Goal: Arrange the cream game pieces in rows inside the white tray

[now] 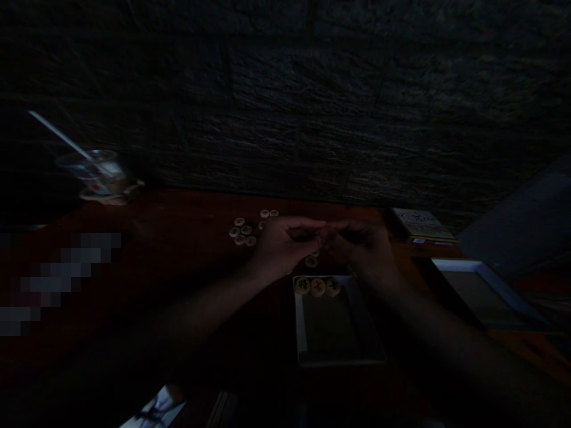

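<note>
Dimly Lit Surroundings

A dark grey wall of rough, stone-like blocks [267, 131] is seen behind a reddish-brown wooden table [178, 217]. Towards the left, a clear, round drinking cup [100, 173] is set on a pale, flat base [110, 198]. A long white straw [61, 135] is stood in the cup, tilted leftward. On the right, a pale, flat box with dark printing [423, 224] is laid near the wall.

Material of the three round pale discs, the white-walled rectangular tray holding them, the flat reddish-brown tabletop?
Three round pale discs: likely wood, smooth; beige sides, though plastic is possible.
White-walled rectangular tray: perhaps cardboard, matte; thin straight walls.
Flat reddish-brown tabletop: probably wood, maybe varnished; warm tone, faint sheen.
</note>
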`<state>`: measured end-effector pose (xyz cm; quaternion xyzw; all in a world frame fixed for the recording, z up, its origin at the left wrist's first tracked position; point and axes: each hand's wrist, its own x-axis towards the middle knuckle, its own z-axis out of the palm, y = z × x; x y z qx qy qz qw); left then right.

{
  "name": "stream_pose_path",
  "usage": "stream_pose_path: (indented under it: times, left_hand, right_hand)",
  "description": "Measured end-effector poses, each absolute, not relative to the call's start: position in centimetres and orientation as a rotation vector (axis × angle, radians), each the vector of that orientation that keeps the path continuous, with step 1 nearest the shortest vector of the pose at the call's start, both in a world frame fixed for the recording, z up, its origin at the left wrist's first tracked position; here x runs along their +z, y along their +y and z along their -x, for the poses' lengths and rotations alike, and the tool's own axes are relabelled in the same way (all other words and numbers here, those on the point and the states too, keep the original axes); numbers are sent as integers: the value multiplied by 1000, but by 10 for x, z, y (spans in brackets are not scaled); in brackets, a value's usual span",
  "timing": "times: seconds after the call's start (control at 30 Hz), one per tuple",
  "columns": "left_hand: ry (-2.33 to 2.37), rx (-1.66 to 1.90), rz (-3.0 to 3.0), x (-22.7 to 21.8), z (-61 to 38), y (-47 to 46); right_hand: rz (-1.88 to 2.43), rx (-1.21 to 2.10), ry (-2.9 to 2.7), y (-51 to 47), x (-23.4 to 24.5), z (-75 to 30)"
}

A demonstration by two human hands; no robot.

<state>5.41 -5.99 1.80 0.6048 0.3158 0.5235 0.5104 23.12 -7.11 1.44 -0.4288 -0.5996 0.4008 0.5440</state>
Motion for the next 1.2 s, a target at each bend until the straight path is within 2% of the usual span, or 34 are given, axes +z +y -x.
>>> stream_pose_path:
  times: [0.3,0.87,1.2]
  left_hand:
    - [733,1264,-1362,14,-54,-59]
    - [686,1284,-1402,5,-55,-51]
    - [748,1298,-1462,7,-58,-59]
  right_hand:
    - [958,1093,-1340,-73,19,-227]
    - [1083,781,-1450,-79,22,-229]
    - [1037,882,-1390,-75,19,-227]
